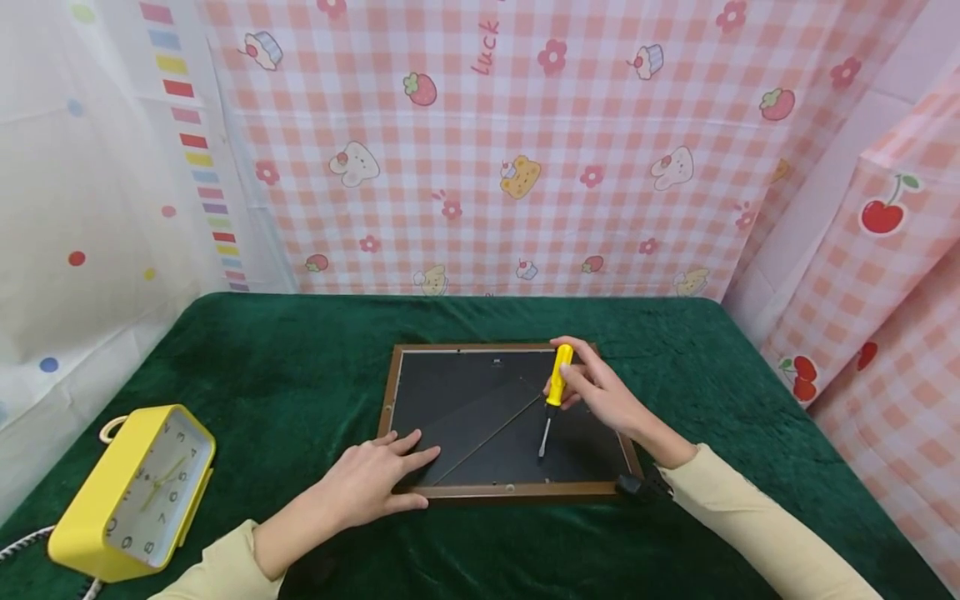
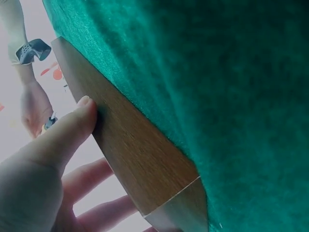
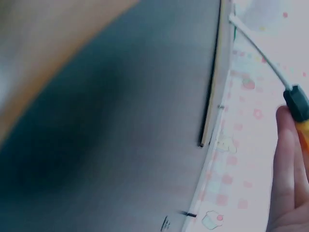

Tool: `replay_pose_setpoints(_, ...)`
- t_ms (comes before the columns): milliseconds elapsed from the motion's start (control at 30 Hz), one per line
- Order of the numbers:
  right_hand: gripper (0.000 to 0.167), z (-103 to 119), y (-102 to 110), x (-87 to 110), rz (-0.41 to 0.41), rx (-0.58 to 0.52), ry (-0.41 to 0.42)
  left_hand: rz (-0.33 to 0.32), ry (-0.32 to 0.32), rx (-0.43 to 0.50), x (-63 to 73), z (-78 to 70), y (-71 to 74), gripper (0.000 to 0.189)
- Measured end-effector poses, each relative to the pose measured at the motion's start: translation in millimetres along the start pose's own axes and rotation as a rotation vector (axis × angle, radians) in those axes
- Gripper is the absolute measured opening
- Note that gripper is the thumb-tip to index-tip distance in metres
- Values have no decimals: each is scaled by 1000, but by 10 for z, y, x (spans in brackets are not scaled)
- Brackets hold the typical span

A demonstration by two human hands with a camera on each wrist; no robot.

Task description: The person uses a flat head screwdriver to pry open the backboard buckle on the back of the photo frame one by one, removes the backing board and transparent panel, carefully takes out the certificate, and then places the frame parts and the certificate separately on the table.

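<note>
A brown-edged picture frame (image 1: pixel 510 490) lies on the green cloth with its black backing (image 1: pixel 450 408) facing up. My right hand (image 1: pixel 600 396) holds a screwdriver (image 1: pixel 558 375) with a yellow handle above the right part of the backing. The shaft points down, and its tip appears apart from the surface. Spread over the near left corner of the frame, my left hand (image 1: pixel 371 475) rests with its fingers on the backing. In the left wrist view, the thumb (image 2: pixel 79 121) touches the frame's wooden side (image 2: pixel 130 140). A dark strip (image 3: pixel 212 87) crosses the backing in the right wrist view.
On the left of the table stands a yellow alarm clock (image 1: pixel 112 492) with a striped cord (image 1: pixel 26 542). Green velvet cloth (image 1: pixel 285 358) covers the table. A pink checked curtain (image 1: pixel 487 167) hangs behind it, and a white dotted one (image 1: pixel 90 208) hangs at the left.
</note>
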State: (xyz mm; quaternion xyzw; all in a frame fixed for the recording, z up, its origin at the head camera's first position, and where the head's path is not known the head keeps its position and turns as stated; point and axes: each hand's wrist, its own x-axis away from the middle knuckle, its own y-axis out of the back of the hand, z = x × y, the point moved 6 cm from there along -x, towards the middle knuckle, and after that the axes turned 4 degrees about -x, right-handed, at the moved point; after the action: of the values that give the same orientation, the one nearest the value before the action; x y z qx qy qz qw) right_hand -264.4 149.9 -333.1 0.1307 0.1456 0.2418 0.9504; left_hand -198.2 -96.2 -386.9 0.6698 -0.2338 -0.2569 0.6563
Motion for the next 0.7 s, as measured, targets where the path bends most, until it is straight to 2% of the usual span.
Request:
replay_pose_setpoints(167, 38, -156, 36, 8, 83, -14, -33, 0, 0, -6, 1, 1, -1, 59)
replay_pose_setpoints(333, 39, -175, -11, 22, 153, -31, -37, -3, 0, -6, 6, 0, 6, 59)
replay_pose_setpoints(467, 38, -102, -36, 34, 156, -34, -39, -4, -1, -10, 1, -1, 1, 59)
replay_pose_setpoints(700, 38, -165, -51, 30, 169, -70, -58, 2, -2, -9, 1, 6, -11, 59)
